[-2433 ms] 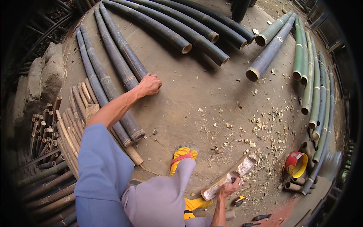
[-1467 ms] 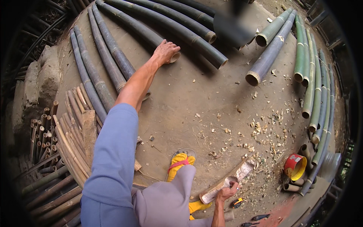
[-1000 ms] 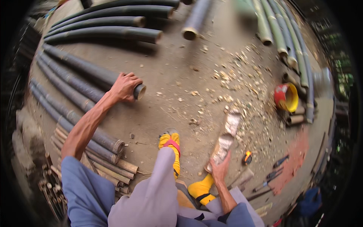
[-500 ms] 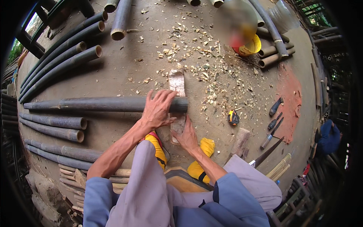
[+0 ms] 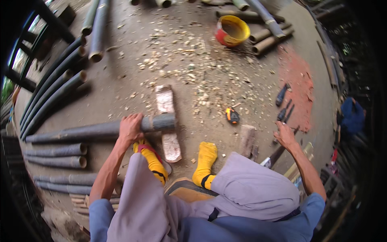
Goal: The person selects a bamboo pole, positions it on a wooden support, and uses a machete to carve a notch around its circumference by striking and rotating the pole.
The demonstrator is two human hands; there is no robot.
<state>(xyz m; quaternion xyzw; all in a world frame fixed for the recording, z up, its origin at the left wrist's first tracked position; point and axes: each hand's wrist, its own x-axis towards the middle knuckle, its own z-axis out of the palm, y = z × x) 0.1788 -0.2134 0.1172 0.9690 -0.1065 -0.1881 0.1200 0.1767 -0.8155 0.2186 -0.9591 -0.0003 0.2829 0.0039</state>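
A long dark bamboo pole (image 5: 92, 132) lies across the left side, its cut end resting over a pale, chipped wooden block (image 5: 164, 99). My left hand (image 5: 131, 128) is closed over the pole a little short of that end, fingers on its far side. Out to the right, my right hand (image 5: 286, 136) reaches down over the handle of a knife on the ground. Its fingers are blurred and partly hide the handle, so their grip is unclear. Just beyond are two dark-handled tools, one of them a short tool (image 5: 282, 95). A large blade (image 5: 278, 155) lies below this hand.
An orange-and-black tape measure (image 5: 232, 115) lies right of the block, among scattered wood chips (image 5: 193, 66). A red-and-yellow bucket (image 5: 233, 31) stands far off beside bamboo pieces (image 5: 273, 40). More poles (image 5: 56, 101) lie at left. My yellow-socked feet (image 5: 205, 159) flank the near ground.
My right hand has left the block and moved far right to the tools. My left hand has slid leftward along the pole. The view has shifted, and the bucket now shows fully.
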